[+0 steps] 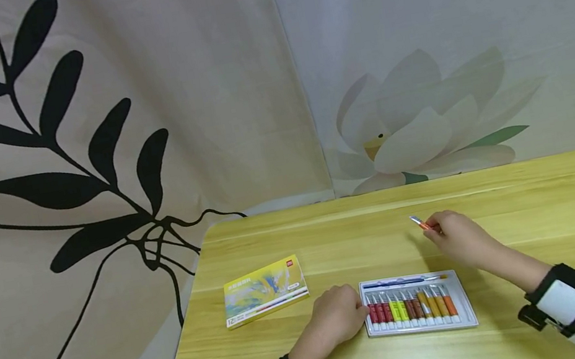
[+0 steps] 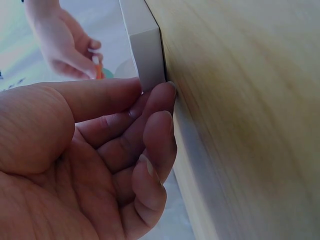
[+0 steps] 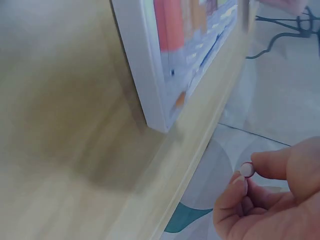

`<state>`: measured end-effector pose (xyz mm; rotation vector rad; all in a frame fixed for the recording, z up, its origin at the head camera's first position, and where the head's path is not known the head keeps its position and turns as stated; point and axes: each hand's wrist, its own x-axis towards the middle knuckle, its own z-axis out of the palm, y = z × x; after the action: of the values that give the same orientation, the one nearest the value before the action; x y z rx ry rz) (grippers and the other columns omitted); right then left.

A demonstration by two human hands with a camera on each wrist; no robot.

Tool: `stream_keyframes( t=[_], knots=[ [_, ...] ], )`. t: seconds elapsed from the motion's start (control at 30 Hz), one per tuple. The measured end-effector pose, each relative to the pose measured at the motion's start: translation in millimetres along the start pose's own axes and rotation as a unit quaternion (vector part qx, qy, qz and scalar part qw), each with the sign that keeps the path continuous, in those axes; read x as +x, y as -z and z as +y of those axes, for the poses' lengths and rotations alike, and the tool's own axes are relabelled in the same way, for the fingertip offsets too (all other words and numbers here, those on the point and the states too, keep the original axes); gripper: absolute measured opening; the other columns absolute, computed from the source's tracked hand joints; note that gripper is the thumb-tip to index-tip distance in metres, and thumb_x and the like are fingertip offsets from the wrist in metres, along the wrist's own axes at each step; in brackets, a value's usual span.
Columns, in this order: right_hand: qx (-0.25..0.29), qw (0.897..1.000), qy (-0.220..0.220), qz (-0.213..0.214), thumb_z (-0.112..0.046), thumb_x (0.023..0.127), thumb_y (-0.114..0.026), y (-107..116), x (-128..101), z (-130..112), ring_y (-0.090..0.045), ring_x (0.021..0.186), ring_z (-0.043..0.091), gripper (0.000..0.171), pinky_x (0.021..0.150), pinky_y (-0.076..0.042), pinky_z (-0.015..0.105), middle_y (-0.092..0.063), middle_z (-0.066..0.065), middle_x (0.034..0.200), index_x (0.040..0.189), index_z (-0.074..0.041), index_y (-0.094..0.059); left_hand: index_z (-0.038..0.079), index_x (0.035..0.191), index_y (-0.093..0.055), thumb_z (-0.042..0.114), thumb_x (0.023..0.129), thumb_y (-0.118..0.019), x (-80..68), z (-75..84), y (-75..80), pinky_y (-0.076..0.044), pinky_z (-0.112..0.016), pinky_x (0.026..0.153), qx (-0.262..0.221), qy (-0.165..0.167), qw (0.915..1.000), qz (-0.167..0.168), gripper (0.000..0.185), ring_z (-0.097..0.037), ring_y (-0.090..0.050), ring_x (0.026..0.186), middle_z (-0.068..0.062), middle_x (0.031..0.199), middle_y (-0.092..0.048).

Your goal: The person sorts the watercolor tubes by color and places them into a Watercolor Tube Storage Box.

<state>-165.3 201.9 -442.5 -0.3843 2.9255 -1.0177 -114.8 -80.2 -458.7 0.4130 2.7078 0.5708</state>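
White paint tray (image 1: 467, 301) flat on table; orange tube (image 1: 422, 224) held tilted above.

— Wooden table (image 1: 525, 217), pale yellow grain, rounded far corner. On it?

— White paint tray (image 1: 465, 308) near the front edge, flat, tubes in a row inside. Left of the tray, well apart, a yellow box (image 1: 263, 290), lying flat, slightly askew.

— Touching?

— No, bare wood between tray and box.
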Motion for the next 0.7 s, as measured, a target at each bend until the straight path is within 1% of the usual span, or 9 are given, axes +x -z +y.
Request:
stream_keyframes(
  t=[0.17, 0.23, 0.3, 0.5, 0.57, 0.7],
  knots=[
    [0.035, 0.999, -0.035, -0.001, -0.008, 0.104, -0.061, 5.3, -28.8, 0.2, -0.049, 0.067, 0.018, 0.023, 0.053, -0.041, 0.029, -0.066, 0.010, 0.089, 0.113, 0.012, -0.066, 0.015, 0.053, -0.049, 0.025, 0.099, -0.072, 0.1, 0.5, 0.7, -0.032, -0.030, 0.050, -0.003, 0.003, 1.0000, -0.003, 0.053, -0.014, -0.044, 0.050, 0.005, 0.052, -0.040],
    [0.041, 0.998, -0.046, -0.001, -0.009, 0.104, -0.062, 5.9, -40.7, -1.3, -0.050, 0.067, 0.017, 0.024, 0.053, -0.042, 0.028, -0.067, 0.008, 0.088, 0.116, 0.011, -0.066, 0.015, 0.053, -0.049, 0.024, 0.099, -0.072, -0.5, 0.4, 0.8, -0.032, -0.030, 0.050, -0.002, 0.004, 1.0000, -0.002, 0.053, -0.014, -0.044, 0.050, 0.004, 0.052, -0.041],
    [0.039, 0.998, -0.054, -0.001, -0.010, 0.104, -0.063, 5.3, -52.2, -1.7, -0.054, 0.071, 0.017, 0.025, 0.054, -0.044, 0.028, -0.069, 0.007, 0.090, 0.117, 0.011, -0.068, 0.015, 0.053, -0.050, 0.024, 0.099, -0.072, -1.3, 0.3, 1.1, -0.032, -0.030, 0.050, -0.001, 0.003, 1.0000, -0.001, 0.052, -0.014, -0.044, 0.050, 0.004, 0.052, -0.041],
    [0.041, 0.995, -0.087, -0.006, -0.011, 0.100, -0.069, -7.5, -82.2, 0.1, -0.067, 0.082, 0.016, 0.022, 0.063, -0.053, 0.028, -0.075, 0.007, 0.094, 0.110, 0.008, -0.072, 0.015, 0.053, -0.048, 0.024, 0.099, -0.073, -1.2, -1.4, 1.1, -0.032, -0.029, 0.050, -0.006, -0.007, 1.0000, -0.002, 0.053, -0.014, -0.043, 0.050, 0.004, 0.052, -0.039],
    [0.043, 0.995, -0.089, -0.006, -0.011, 0.099, -0.071, -13.6, -88.8, 0.0, -0.066, 0.079, 0.014, 0.019, 0.061, -0.052, 0.027, -0.075, 0.007, 0.092, 0.106, 0.006, -0.075, 0.016, 0.052, -0.047, 0.023, 0.099, -0.072, -0.9, -1.9, 0.6, -0.031, -0.029, 0.049, -0.005, -0.011, 0.9999, 0.002, 0.054, -0.013, -0.042, 0.049, 0.005, 0.051, -0.038],
    [0.025, 0.996, -0.084, 0.010, -0.011, 0.096, -0.075, -24.2, -98.8, -1.0, -0.055, 0.067, 0.008, 0.011, 0.057, -0.047, 0.025, -0.072, -0.001, 0.082, 0.095, 0.000, -0.077, 0.017, 0.052, -0.047, 0.022, 0.099, -0.072, -1.0, -1.8, -0.1, -0.030, -0.029, 0.047, -0.003, -0.017, 0.9998, 0.008, 0.054, -0.012, -0.041, 0.048, 0.007, 0.051, -0.037]
  ],
)
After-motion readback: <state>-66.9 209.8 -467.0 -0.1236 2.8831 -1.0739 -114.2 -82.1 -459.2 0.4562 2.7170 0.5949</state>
